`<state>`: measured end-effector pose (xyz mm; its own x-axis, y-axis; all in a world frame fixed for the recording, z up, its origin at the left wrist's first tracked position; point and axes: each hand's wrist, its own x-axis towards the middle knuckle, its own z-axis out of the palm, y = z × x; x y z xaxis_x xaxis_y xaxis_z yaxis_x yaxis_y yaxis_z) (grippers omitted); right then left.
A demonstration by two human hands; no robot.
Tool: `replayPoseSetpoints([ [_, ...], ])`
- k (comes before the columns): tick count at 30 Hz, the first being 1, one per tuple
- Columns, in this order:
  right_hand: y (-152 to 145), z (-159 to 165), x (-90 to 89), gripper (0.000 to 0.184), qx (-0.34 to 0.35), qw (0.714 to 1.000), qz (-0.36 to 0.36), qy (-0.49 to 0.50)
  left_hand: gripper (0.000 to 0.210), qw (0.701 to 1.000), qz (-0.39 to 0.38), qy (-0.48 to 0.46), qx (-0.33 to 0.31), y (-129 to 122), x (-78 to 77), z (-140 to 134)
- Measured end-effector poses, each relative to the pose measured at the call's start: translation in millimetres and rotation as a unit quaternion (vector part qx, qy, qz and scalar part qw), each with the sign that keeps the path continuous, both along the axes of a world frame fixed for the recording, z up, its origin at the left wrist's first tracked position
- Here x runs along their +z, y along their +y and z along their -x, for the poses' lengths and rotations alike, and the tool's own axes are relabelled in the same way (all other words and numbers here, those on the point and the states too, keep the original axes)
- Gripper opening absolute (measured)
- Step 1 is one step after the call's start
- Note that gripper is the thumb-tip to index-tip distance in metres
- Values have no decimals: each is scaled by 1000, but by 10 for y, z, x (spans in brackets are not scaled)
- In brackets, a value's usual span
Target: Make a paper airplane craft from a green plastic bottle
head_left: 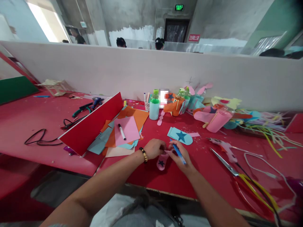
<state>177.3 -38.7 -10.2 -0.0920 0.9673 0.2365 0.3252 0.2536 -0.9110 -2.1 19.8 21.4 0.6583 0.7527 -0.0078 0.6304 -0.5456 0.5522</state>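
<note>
My left hand point(153, 148), with a beaded bracelet at its wrist, is closed on the upper end of a pink paper cutout point(161, 166). A dark star is drawn on the cutout's rounded lower end. Between the fingers of my right hand point(183, 157) is a blue pen point(179, 153), slanting down toward the wrist. Fingertips of the right hand also meet the cutout's top edge; the pen's tip is hard to make out. Just beyond the hands lies a light blue paper cutout point(188, 138) with a darker blue star.
Paper sheets point(126, 126) with a black-and-white marker point(122, 132) lie left, beside a red upright board point(92, 126). Bottles point(154, 108) and paper crafts point(219, 121) line the back partition. At right are a glue gun point(227, 151), cord and large scissors point(236, 173).
</note>
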Motion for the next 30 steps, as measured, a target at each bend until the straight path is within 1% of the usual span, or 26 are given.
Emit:
replayPoseSetpoints([
  [2,22,-34,2,33,8,998,31,54,9,1000,12,-18,-6,26,9,26],
  [4,38,-61,15,33,19,994,59,86,9,999,23,-35,-14,47,19,50],
  [7,40,-91,67,37,39,987,100,123,8,997,39,-52,-28,70,32,75],
  [11,15,-117,152,37,94,970,162,154,8,995,56,-63,-52,94,52,89],
  [14,0,-123,177,37,109,961,184,174,8,994,60,-66,-69,108,67,87],
  [17,-3,-122,171,37,104,957,184,197,7,992,56,-68,-86,116,76,79],
  [20,0,-110,161,37,100,959,182,192,7,992,48,-71,-95,102,85,67],
  [23,4,-81,158,40,69,965,178,182,10,992,37,-83,-91,57,103,50],
  [26,10,-43,154,45,22,967,168,190,13,988,40,-130,-79,0,114,29],
  [30,11,-8,137,49,-7,966,175,191,10,980,43,-188,-53,-43,75,13],
])
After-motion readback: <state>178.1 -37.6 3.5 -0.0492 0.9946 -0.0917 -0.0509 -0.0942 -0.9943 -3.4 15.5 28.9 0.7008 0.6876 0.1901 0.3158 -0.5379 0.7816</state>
